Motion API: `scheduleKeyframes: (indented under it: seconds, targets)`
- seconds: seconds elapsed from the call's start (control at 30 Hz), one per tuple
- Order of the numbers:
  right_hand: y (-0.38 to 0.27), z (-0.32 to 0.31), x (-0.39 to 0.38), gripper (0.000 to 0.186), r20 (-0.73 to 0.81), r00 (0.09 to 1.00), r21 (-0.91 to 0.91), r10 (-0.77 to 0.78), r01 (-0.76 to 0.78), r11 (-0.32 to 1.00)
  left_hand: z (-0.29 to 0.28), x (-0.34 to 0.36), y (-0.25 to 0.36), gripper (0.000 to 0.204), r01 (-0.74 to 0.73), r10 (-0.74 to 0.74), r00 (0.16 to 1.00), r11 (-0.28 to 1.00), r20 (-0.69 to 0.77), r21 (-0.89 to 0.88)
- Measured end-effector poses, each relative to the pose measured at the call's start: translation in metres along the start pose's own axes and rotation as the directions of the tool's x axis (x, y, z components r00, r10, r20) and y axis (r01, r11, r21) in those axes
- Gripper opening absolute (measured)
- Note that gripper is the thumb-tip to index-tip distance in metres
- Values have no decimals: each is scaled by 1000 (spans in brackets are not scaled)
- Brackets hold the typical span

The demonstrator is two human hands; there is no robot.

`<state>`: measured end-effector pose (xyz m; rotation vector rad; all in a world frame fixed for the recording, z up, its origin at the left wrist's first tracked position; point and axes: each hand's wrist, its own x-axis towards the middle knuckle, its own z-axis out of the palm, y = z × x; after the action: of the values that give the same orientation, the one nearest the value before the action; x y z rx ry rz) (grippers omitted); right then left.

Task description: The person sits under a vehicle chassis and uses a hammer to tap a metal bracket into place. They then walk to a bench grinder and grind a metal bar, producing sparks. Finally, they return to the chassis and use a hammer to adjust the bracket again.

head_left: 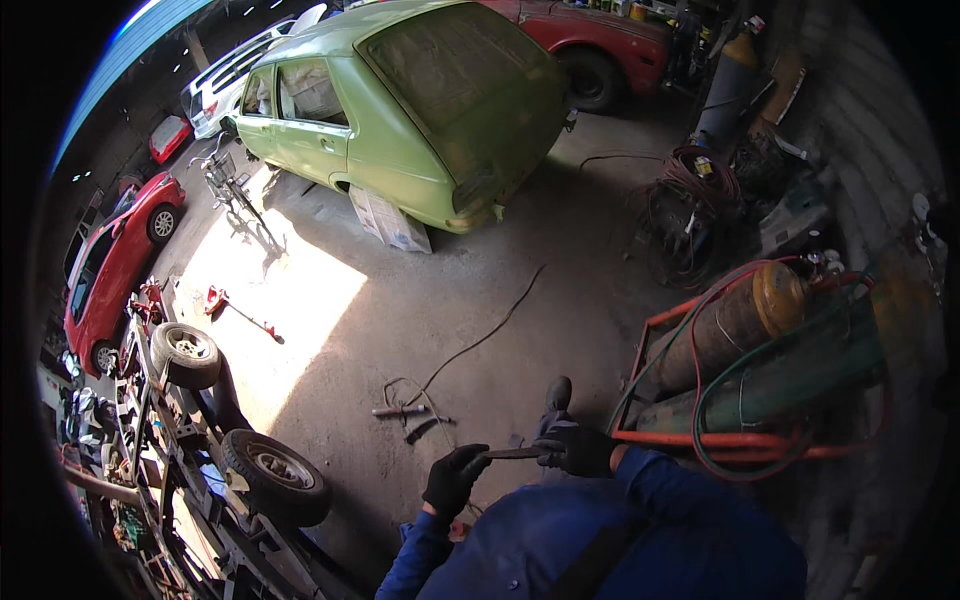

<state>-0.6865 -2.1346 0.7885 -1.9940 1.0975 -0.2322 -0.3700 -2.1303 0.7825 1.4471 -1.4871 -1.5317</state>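
Note:
My left hand [452,482], in a dark glove, grips one end of a narrow, flat, dark piece of metal [512,454], held roughly level in front of me. My right hand [578,450], gloved too, is closed on its other end. My booted foot [558,393] shows just beyond. On the concrete floor past my hands lie a short light-coloured bar [398,411], a dark strip [427,431] and a thin cable [480,337].
A red trolley [680,438] with gas cylinders [730,335] and hoses is close on my right, a rusty frame with wheels [275,470] on my left. Ahead are a green car [400,150], a bicycle [235,195], red jacks [215,303] and coiled hoses [700,175].

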Motion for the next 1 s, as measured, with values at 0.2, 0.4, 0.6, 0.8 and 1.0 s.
scheduleKeyframes:
  seconds: [0.2, 0.4, 0.6, 0.8, 1.0]
  targets:
    - [121, -133, 74, 42, -111, 985, 54, 134, -128, 990, 43, 204, 96, 31, -165, 163, 986, 949, 30, 270]
    - [186, -316, 91, 41, -281, 931, 176, 235, -191, 966, 87, 384, 216, 26, -418, 407, 908, 882, 96, 218]
    - [258, -434, 137, 47, -305, 854, 417, 421, -278, 865, 123, 550, 280, 24, -467, 449, 884, 865, 133, 183]
    - [374, -539, 229, 43, -361, 829, 350, 427, -304, 886, 138, 748, 317, 22, -446, 396, 890, 859, 226, 250]
    - [461, -681, 296, 42, -623, 710, 189, 328, -271, 944, 164, 950, 417, 24, -371, 276, 846, 919, 455, 132]
